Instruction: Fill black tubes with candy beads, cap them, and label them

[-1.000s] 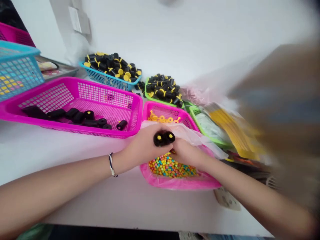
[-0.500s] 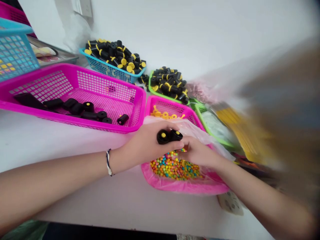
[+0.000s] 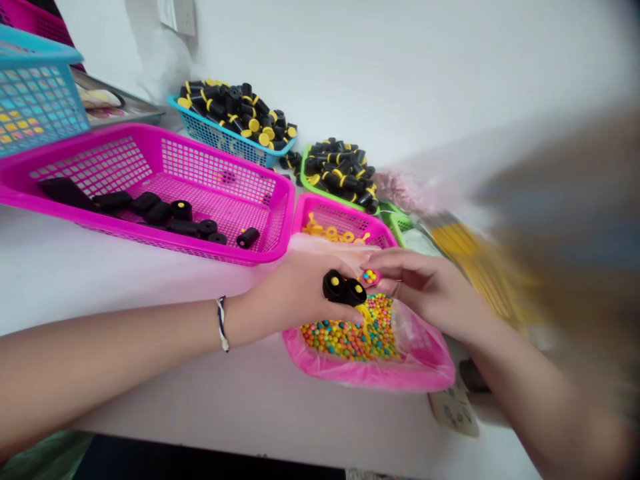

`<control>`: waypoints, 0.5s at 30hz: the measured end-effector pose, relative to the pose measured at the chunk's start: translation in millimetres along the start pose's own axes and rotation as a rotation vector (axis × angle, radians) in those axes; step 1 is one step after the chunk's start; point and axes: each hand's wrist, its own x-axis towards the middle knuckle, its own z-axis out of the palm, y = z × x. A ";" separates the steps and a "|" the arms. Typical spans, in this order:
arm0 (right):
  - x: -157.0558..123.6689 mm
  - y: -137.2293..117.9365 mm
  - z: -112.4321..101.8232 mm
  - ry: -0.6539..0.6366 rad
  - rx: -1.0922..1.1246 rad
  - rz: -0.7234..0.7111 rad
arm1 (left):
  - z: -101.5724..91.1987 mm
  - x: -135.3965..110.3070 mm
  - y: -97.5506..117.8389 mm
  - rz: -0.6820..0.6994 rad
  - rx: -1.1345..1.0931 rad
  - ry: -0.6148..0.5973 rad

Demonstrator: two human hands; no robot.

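Note:
My left hand [image 3: 295, 293] grips a pair of black rollers with yellow centres [image 3: 344, 289] above a pink basket lined with a clear plastic bag [image 3: 425, 360]. That basket holds a heap of small multicoloured beads [image 3: 347, 339]. My right hand [image 3: 430, 290] is just to the right, with a few coloured beads [image 3: 369, 275] pinched at its fingertips. Yellow bits trickle down beside the rollers.
A large magenta mesh basket [image 3: 220, 180] holds loose black rollers. Behind it, a blue basket [image 3: 230, 137] and a green tray [image 3: 320, 187] carry black-and-yellow pieces. A small pink basket [image 3: 340, 223] holds yellow parts. A blurred brown shape blocks the right side.
My right hand has lifted off the bead heap and moved right, now with beads at its fingertips. My left hand keeps the rollers, and the view has shifted slightly.

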 end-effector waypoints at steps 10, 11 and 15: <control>2.1 -20.1 -3.9 0.003 -0.537 -0.358 | 0.3 0.9 1.5 -0.050 -0.010 0.001; 1.9 -22.1 -5.1 0.009 -0.564 -0.375 | 0.4 0.9 1.4 -0.045 -0.020 0.001; -1.5 -17.9 -7.6 0.008 -0.771 -0.437 | 0.7 0.8 1.8 0.002 -0.066 0.016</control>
